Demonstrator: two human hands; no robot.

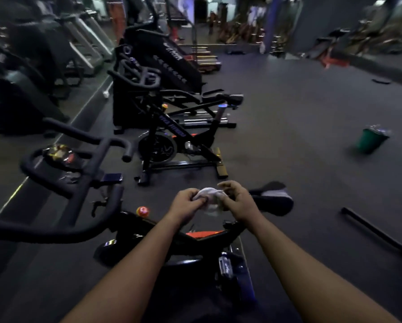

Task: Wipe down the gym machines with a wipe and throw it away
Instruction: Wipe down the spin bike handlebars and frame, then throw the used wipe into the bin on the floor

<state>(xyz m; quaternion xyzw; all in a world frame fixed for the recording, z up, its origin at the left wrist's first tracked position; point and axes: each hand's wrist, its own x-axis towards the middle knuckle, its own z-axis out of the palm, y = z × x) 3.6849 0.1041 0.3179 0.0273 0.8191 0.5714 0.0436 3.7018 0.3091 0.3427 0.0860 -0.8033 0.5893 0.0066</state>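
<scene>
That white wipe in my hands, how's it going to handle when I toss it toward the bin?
The wipe looks limp and crumpled between the left hand and right hand, so probably light. It would likely flutter short of the green bin.

Dim indoor scene with wide-angle bowing at the edges, soft blur throughout, background machines (43,54) smeared, brighter light at the far doorway (188,8), faint sheen on the floor (288,113).

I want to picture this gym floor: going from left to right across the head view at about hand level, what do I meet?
Handlebars → left hand → wipe → right hand → bike saddle → black bar on the floor. Both hands grip the wipe. The green bin stands farther back to the right.
</scene>
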